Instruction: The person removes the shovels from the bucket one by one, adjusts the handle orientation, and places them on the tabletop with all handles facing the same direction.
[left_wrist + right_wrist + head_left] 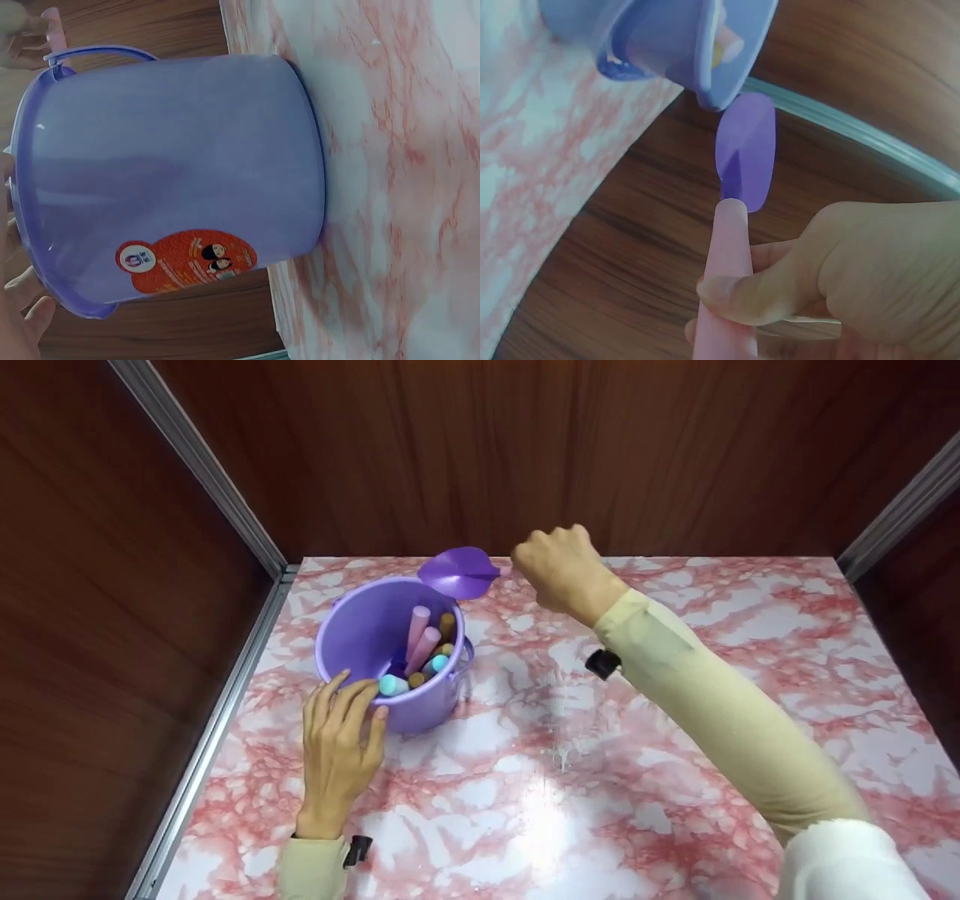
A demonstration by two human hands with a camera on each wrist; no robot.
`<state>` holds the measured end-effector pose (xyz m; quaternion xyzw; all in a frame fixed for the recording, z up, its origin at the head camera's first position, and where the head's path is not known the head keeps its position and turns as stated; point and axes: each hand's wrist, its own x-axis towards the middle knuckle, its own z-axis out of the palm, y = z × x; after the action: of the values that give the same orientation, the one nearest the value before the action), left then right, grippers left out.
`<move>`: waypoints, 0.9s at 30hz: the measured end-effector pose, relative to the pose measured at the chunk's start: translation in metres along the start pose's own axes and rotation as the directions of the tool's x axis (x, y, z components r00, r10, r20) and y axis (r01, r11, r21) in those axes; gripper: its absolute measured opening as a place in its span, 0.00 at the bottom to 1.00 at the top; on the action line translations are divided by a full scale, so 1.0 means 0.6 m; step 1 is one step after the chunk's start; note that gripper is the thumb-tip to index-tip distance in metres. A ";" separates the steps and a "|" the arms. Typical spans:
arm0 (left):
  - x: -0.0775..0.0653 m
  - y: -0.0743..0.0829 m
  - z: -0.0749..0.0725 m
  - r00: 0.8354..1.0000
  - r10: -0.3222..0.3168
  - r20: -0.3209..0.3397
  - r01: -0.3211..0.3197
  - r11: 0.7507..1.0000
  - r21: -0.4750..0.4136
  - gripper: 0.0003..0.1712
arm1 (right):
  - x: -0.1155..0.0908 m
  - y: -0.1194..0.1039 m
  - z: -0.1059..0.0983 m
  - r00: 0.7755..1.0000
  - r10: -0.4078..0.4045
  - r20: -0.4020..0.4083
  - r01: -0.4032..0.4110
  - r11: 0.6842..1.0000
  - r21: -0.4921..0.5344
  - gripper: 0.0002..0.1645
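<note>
A purple bucket (pixel 420 712) stands upright on the table, several pink, brown and light-blue handles (pixel 424 649) leaning inside it. My left hand (pixel 337 735) rests on the bucket's near-left rim with fingers spread. From the left wrist view, the bucket (pixel 172 165) shows its side, a red label and its carrying handle. My right hand (pixel 562 570) grips the pink handle of a toy shovel (pixel 459 574) with a purple blade, held at the bucket's far-right rim. Up close in the right wrist view, the thumb lies along the shovel's handle (pixel 727 277).
The table (pixel 600 780) has a pink-and-white marbled surface. A dark wood panel (pixel 525 457) rises at its back, with another wood panel (pixel 97 622) on the left. Metal strips (pixel 217 480) run along the corners.
</note>
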<state>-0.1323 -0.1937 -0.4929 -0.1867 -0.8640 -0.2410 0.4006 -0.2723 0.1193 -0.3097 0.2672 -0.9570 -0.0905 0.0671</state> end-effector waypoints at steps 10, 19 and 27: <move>0.006 0.010 0.012 0.999 0.028 0.018 -0.028 1.000 0.008 0.21 | -0.064 0.035 0.077 0.994 0.073 0.084 -0.088 0.978 0.189 0.19; 0.006 0.009 0.012 0.999 0.037 0.020 -0.037 0.999 0.011 0.20 | -0.113 0.053 0.175 0.982 0.105 0.160 -0.179 0.800 0.573 0.20; -0.003 0.004 0.006 0.999 0.042 0.019 -0.043 0.999 0.029 0.20 | -0.158 0.041 0.258 0.962 0.154 0.225 -0.272 0.581 0.767 0.21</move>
<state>-0.1323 -0.1898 -0.4959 -0.2013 -0.8669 -0.2180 0.4006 -0.2315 0.2108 -0.4632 0.1456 -0.9249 0.3328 -0.1118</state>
